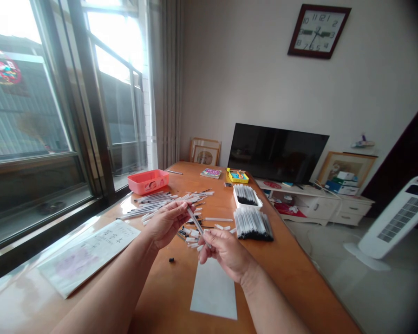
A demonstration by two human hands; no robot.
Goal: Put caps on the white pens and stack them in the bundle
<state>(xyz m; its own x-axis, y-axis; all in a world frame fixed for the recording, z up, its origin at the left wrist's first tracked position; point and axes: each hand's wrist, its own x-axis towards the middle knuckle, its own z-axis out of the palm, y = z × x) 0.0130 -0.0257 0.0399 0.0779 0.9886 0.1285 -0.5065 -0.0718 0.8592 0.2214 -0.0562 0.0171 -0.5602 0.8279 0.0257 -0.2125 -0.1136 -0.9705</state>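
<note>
A white sheet point(214, 294) lies nearest on the surface point(285, 269). Beyond it, midway between the left and right edges, the left hand point(170, 221) pinches a pen's point(195, 220) far end, the right hand point(223, 248) its near end; light, aligned grips should suit.

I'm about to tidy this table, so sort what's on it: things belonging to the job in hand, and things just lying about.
Likely part of the job:
- pen barrel, held by the left hand and right hand
- loose pen parts
- stacked pens

Seemingly just lying about:
- booklet with large characters
- colourful magazine
- yellow box
</note>
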